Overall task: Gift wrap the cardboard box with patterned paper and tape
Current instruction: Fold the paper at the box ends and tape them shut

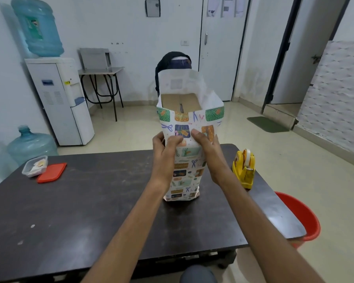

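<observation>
Your left hand (165,147) and right hand (206,144) both clamp the wrapped cardboard box (180,101), thumbs pressed on the near face of the patterned paper (185,160), fingers curled round the sides. The box stands on end on the dark table (90,201), between your palms. Its brown top shows just above your thumbs, ringed by loose paper flaps that stand open. The bottom end looks already folded.

Judged step: closing the top end. Keep one hand pinning the paper tight to the box and push the near flap down flat across the cardboard first, then crease the side flaps in. The tape dispenser (244,168) sits just right of your right wrist, so free that hand for tape. Don't let the tube slide.
</observation>
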